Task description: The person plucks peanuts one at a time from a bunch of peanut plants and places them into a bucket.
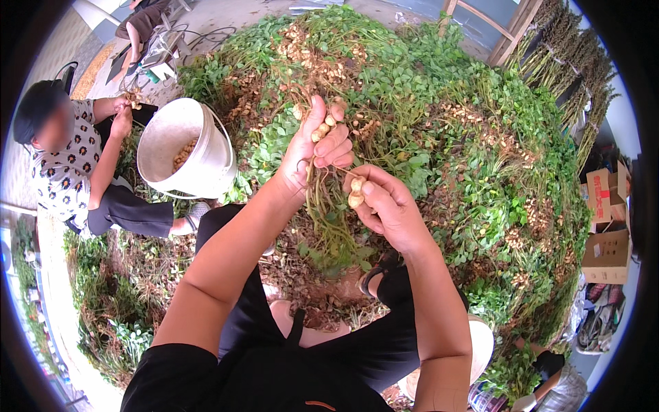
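Observation:
My left hand [300,152] is closed round the stems of a peanut plant [328,216]. Its leafy end hangs below the hand, over the ground between my legs. Pale peanut pods [321,132] show at the thumb and fingers of this hand. Just to the right and a little lower, my right hand [395,211] pinches a peanut [356,191] between thumb and fingers. A thin strand runs from this peanut toward the left hand. Part of the bunch is hidden inside the left palm.
A large heap of peanut plants [446,137] spreads ahead and right. At left, a white bucket [209,154] holds some peanuts, beside a seated person [68,165] handling pods. Another pale bucket [482,347] stands by my right arm. Cardboard boxes [607,257] and dried stalk bundles [573,75] line the right.

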`<state>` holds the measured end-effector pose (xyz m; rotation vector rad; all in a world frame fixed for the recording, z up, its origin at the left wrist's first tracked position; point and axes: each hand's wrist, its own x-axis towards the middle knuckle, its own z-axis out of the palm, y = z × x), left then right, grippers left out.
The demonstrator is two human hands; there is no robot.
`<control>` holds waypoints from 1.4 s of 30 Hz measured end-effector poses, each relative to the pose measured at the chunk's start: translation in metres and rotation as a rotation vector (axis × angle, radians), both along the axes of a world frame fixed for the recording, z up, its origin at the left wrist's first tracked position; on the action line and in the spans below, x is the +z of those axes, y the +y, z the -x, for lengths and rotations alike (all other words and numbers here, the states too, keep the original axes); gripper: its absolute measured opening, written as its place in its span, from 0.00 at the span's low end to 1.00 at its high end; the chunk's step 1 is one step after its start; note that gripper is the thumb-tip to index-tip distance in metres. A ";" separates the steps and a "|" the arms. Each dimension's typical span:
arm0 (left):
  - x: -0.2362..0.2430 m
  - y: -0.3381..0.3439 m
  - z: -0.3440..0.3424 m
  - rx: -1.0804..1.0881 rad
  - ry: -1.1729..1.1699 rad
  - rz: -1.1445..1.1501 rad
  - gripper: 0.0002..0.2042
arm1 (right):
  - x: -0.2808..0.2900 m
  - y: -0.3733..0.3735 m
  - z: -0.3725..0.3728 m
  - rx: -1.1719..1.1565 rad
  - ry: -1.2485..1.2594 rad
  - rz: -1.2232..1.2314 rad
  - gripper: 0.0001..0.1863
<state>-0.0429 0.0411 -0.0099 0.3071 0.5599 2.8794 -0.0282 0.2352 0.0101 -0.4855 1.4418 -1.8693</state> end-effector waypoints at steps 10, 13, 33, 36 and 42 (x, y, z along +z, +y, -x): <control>0.005 -0.027 0.004 -0.042 0.206 -0.207 0.21 | 0.015 0.039 0.048 -0.628 -0.073 0.274 0.19; 0.001 -0.021 -0.002 0.073 0.045 -0.074 0.22 | 0.005 0.029 0.040 -0.471 0.059 0.094 0.19; -0.004 0.005 -0.006 0.022 -0.048 0.048 0.29 | 0.003 -0.030 0.015 -0.342 0.996 -0.714 0.17; 0.001 -0.004 -0.007 0.200 -0.249 0.360 0.27 | 0.007 -0.027 0.015 -0.396 1.144 -0.779 0.11; 0.012 0.006 -0.010 0.196 -0.251 0.527 0.26 | 0.016 -0.016 0.010 -0.135 0.137 -0.261 0.09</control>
